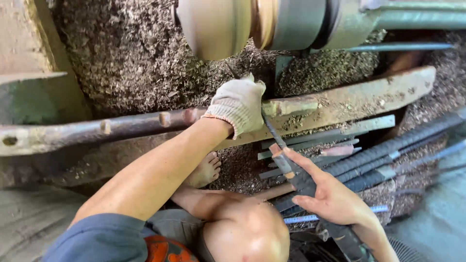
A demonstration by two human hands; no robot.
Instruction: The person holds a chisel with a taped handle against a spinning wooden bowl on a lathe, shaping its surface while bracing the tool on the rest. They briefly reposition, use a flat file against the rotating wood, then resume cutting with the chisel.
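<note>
Gloved left hand (238, 104) clamps long turning tool (286, 160) onto tool rest (349, 99); bare right hand (330, 194) grips its handle. Rounded wood workpiece (218, 24) above left hand already smooth; shavings (131, 58) heaped around; cutting apparently ongoing.

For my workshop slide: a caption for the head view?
Gloved left hand steadies chisel on toolrest; right hand grips handle.

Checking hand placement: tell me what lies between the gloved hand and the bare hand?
In the head view, a long dark tool shaft spans from left hand to right hand.

Sawdust-covered floor (131, 63), long rusty bar (97, 128), ribbed steel rods (388, 150), flat metal blades (335, 133)
</note>
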